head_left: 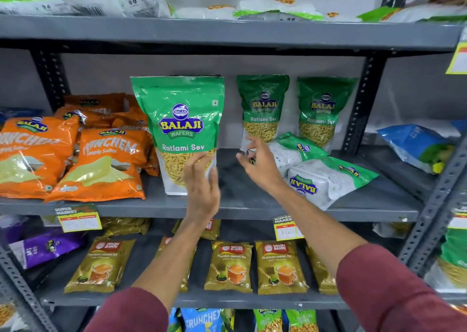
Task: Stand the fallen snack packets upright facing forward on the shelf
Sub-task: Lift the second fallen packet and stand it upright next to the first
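Observation:
A large green Ratlami Sev packet (pixel 180 119) stands upright at the front of the middle shelf (pixel 242 205), label forward. My left hand (pixel 202 187) rests flat against its lower right corner, fingers apart. Two more green packets (pixel 262 104) (pixel 324 106) stand upright at the back. To the right, two packets lie fallen: one (pixel 326 180) back side up near the front, another (pixel 295 149) behind it. My right hand (pixel 260 164) hovers open just left of the fallen packets, holding nothing.
Orange Crunchem packets (pixel 98 159) fill the shelf's left side, leaning back. A blue packet (pixel 417 147) lies in the bay at right. Tea pouches (pixel 230 268) line the shelf below, white-green bags (pixel 275 10) the shelf above. Grey uprights (pixel 358 104) frame the bay.

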